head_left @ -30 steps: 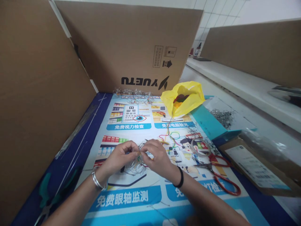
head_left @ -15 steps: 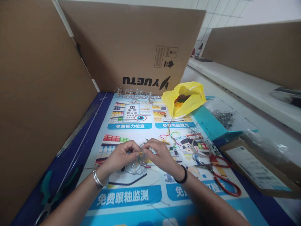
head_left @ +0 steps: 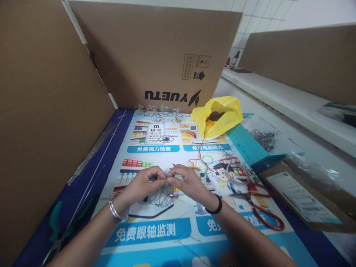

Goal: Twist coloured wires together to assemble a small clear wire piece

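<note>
My left hand [head_left: 147,182] and my right hand [head_left: 187,181] meet above the middle of the printed sheet, thumbs and index fingertips pinched close together. Between the fingertips shows a small bit of yellow thread [head_left: 167,181]. Just under it hangs or lies a tangled bundle of thin silvery wire [head_left: 161,197] with some green in it; whether it rests on the sheet I cannot tell. Both hands are closed. Red, green and yellow threads [head_left: 204,163] lie loose to the right of my right hand, running up toward a yellow bag [head_left: 218,116].
Red-handled scissors [head_left: 253,202] and a clear tape roll [head_left: 237,174] lie at right. Green-handled pliers [head_left: 59,226] are at lower left. Wire bundles [head_left: 161,109] line the cardboard wall [head_left: 155,55] behind. A labelled package [head_left: 303,196] and wire pieces [head_left: 263,140] sit farther right.
My right hand has shifted slightly left, so its fingertips now come against those of my left hand at the yellow thread. The other things stay put.
</note>
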A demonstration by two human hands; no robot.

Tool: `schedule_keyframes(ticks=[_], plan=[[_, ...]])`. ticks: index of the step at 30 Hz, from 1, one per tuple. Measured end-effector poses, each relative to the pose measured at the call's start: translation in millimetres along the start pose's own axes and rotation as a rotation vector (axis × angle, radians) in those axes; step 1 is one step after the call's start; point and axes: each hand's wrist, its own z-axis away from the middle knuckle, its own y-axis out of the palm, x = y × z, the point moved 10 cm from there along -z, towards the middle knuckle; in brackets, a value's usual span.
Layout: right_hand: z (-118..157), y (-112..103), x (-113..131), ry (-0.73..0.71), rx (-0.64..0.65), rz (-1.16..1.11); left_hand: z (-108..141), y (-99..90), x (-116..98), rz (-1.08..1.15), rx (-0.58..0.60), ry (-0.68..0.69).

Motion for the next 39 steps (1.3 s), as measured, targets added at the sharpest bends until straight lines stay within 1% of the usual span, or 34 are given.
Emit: schedule_keyframes(ticks=[10,23,30,39], plan=[[-0.4,1.1,-6.5,0.068,0.037,-0.07,1.0,0.3,-4.7,-0.011,0.016,-0.012],[0.7,3.0,-13.1,0.104,0.056,-0.147,0.7,2.7,0.2,-0.013,0.041,-0.019],[1.4,3.9,-15.3,0.126,0.052,-0.162,1.2,3.3,-1.5,-0.026,0.041,-0.022],[1.7,6.3,-18.8,0.15,0.086,-0.187,0.6,2.9,-4.4,-0.054,0.05,-0.016]])
